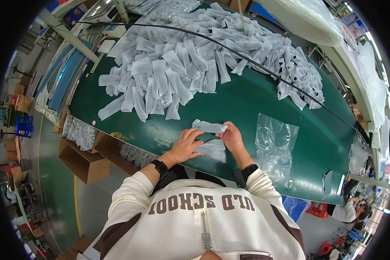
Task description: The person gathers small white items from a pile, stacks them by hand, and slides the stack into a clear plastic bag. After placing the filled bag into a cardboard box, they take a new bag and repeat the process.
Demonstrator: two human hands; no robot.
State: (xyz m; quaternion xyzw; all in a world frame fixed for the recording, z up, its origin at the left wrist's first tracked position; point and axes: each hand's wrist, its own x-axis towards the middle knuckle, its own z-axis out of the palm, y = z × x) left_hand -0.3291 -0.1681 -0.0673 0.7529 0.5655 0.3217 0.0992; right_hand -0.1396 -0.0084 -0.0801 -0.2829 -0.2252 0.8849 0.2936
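Near the front edge of the green table I have a small frosted plastic bag [209, 127], long and narrow, lying crosswise between my hands. Its right end is pinched between the thumb and fingers of my right hand [232, 138]. My left hand [185, 146] is open, fingers stretched out, with its fingertips at the bag's left end. Just below, between the hands, more frosted bags [213, 150] lie flat, close to my left thumb. Farther back spreads a large heap of similar bags [173, 73], with small dark items showing inside some on the right.
A large clear plastic bag [274, 145] lies right of my hands. A black cable [229, 50] crosses above the heap. Open cardboard boxes [86, 162] holding filled bags stand below the left table edge. A metal frame [73, 39] rises at the far left.
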